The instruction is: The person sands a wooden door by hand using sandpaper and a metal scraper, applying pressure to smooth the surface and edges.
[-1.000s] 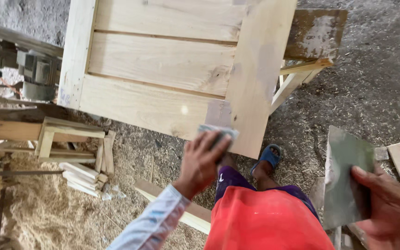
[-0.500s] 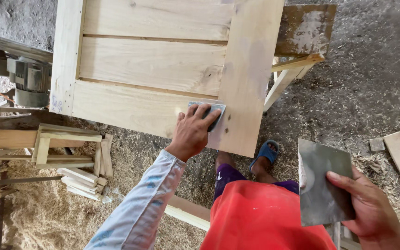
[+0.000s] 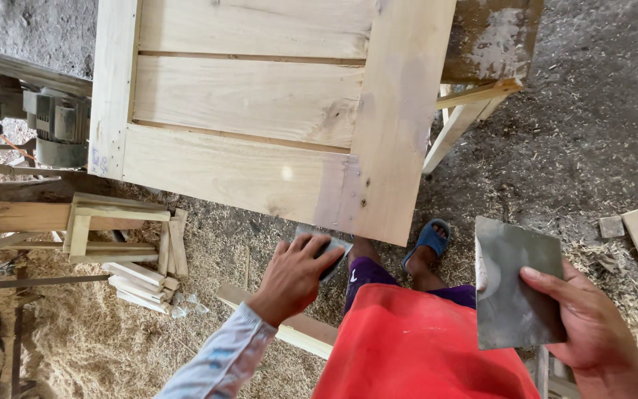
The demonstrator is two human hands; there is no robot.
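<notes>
Now that the left hand (image 3: 295, 277) has slid its grey pad (image 3: 328, 253) off the wooden panel (image 3: 260, 111) to just below the near edge, that stroke looks finished; the right hand (image 3: 592, 325) grips a grey sheet (image 3: 515, 284), near right.

The left hand (image 3: 293, 275) covers most of the small grey scraper (image 3: 331, 250); only its corner shows. The wooden door panel (image 3: 260, 111) runs off the top edge. The right hand (image 3: 592, 325) is cut at the bottom edge, its fingers hidden behind the grey sheet (image 3: 515, 284).
</notes>
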